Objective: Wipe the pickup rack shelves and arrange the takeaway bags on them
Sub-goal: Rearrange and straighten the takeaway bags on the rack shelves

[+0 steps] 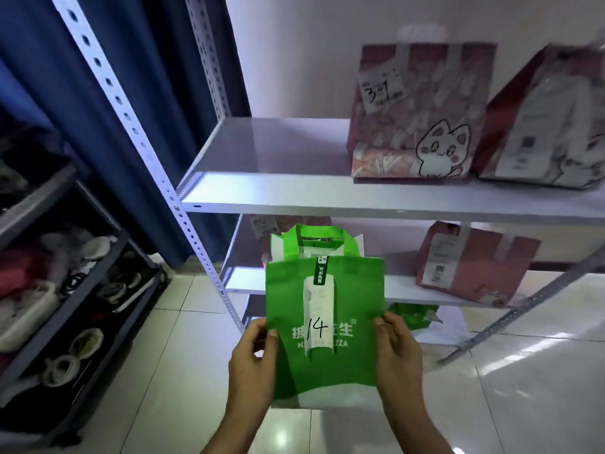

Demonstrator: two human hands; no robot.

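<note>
1. Both hands held a green takeaway bag upright in front of the rack, above the tiled floor.
2. Left hand was clamped on the bag's left edge, thumb on the front face; right hand was clamped on its right edge the same way.
3. The bag showed a white receipt down its front with "14" handwritten on it, white print partly covered by it, and green handles standing up.
4. Upper shelf carried a pink cat-print bag tagged "329" and, just beside it on the right, a tilted second pink bag; the shelf's left half was bare.
5. Middle shelf carried a pink bag at right, and something pinkish sat behind the green bag, mostly hidden.
6. Another green bag lay low under that shelf.
7. A dark cart with clutter stood at left, before a blue curtain.
</note>
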